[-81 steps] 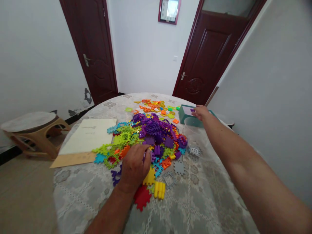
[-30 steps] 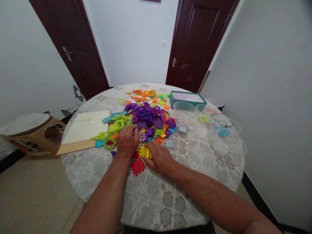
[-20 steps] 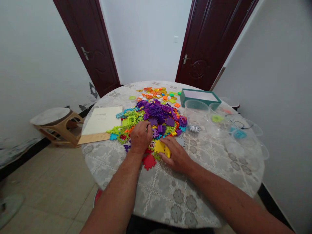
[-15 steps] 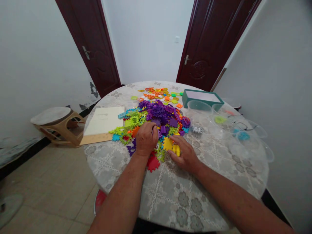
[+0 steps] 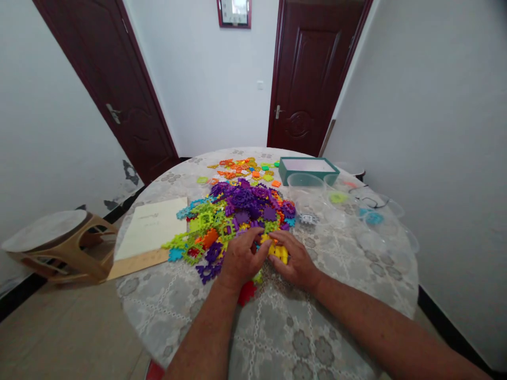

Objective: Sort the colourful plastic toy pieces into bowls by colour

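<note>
My right hand (image 5: pixel 298 262) is closed around a yellow plastic building piece (image 5: pixel 279 255) with toothed edges, its thumb below and fingers above. From the other side, my left hand (image 5: pixel 242 258) meets it, with thumb and forefinger bent round the yellow part's left end. Whether a second small piece sits in the left fingers is hidden. Just beyond both hands lies a heap of interlocking pieces, with purple ones (image 5: pixel 245 198) on top and lime green ones (image 5: pixel 206 219) at the left. A red piece (image 5: pixel 247 293) pokes out under my left wrist.
Orange and yellow pieces (image 5: pixel 237 168) are spread at the table's far side. A green box (image 5: pixel 307 171) and several clear plastic tubs (image 5: pixel 307 192) stand on the right. Paper (image 5: pixel 152 224) and a wooden ruler (image 5: pixel 138 263) lie left. A stool (image 5: pixel 59 245) stands beyond the table edge.
My left hand has come away from the heap to the yellow piece in my right hand. The camera view has tilted up and turned slightly right.
</note>
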Motion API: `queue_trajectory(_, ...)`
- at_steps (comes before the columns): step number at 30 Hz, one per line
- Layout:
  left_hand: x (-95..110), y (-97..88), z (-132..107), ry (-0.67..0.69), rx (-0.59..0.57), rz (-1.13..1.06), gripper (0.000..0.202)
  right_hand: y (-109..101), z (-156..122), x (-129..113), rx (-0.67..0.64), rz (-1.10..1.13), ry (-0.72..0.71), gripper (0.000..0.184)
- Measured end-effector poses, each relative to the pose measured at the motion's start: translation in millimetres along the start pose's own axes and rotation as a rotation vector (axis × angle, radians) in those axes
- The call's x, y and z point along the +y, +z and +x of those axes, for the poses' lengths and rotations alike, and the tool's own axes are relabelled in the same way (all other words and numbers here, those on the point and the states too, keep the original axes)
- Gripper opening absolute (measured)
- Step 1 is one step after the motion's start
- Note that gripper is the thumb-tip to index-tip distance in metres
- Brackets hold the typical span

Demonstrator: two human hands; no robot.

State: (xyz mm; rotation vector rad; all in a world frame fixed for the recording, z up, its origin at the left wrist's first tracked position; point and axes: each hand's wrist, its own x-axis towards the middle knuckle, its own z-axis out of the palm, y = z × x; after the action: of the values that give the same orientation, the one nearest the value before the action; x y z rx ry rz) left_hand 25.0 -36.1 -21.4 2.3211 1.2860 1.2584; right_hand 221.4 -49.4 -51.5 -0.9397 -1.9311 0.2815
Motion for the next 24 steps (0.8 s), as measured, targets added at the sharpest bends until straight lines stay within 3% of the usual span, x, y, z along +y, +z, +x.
queue_trajectory(3,4,3.3,0,-0.002,-0.083,0.012,0.031,2,-1,1,-0.01,0.005,-0.025,0.052)
queue_trajectory(12,10,5.0,2,-0.106,-0.14,0.013,0.049,10,0,11,-0.101,-0.044,-0.061,0.061)
queue_trajectory(18,18,3.3,3,-0.137,-0.266,-0.082,0.06,9,2,8,-0.15,-0.108,0.028,0.05)
queue_trajectory(24,21,1.7,4,-0.16,-0.331,-0.177,0.075,9,0,11,-0.168,-0.24,0.067,0.059)
